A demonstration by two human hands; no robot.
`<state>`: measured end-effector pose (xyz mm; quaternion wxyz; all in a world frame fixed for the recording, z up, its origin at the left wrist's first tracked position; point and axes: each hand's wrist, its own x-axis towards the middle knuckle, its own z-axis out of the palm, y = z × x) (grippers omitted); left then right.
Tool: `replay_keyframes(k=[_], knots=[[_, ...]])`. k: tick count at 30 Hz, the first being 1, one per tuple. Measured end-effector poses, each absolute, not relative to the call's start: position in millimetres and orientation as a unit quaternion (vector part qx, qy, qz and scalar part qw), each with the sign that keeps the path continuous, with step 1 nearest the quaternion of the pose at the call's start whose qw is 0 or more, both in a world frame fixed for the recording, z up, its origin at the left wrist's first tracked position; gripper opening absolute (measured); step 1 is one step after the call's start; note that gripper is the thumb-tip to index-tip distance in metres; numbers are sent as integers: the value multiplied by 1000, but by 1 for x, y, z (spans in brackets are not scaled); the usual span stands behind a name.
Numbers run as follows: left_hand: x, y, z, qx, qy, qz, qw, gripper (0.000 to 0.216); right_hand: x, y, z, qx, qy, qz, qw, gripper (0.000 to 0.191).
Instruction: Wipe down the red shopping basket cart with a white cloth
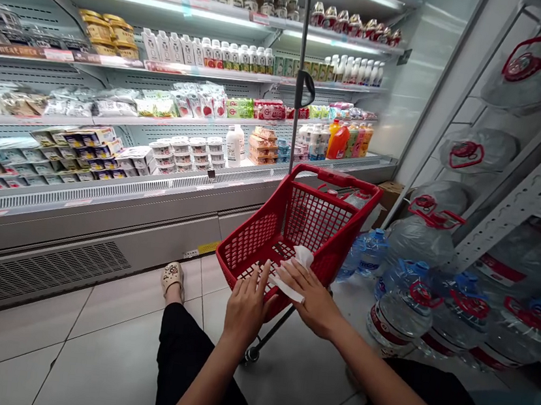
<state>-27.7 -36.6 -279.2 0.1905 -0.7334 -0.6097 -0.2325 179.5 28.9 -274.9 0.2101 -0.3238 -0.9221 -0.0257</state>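
Note:
A red shopping cart point(265, 244) with a mesh basket stands right in front of me, its near rim under my hands. My left hand point(245, 304) is at that rim with its fingers stretched out, and nothing shows in its grasp. Beside it, my right hand point(306, 295) has a white tissue point(303, 256) under and between its fingers, pressed against the cart's near right side. Parts of the tissue stick out on both sides of the hand. The palms of both hands face down and are hidden.
A refrigerated display case point(172, 200) with dairy goods runs along the left and back. Large water bottles point(400, 310) stand on the floor and on a white rack point(511, 166) at right. My foot in a beige clog point(172, 277) is left of the cart.

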Motion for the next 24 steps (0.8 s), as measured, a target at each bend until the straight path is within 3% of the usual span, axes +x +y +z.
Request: replay_keyframes(k=[8,14,24], knots=[[-42,-45,-264,-850,-479,-190,110,82,253,101,-265,-464,-864,0,195,58],[-94,-10,-259,-821,-531,-158,138,62,257,125,-267,-524,-828,30,198,60],[-58,-2,-267,-789,-553,-215,160,45,239,28,-292,-442,-867,7,229,58]])
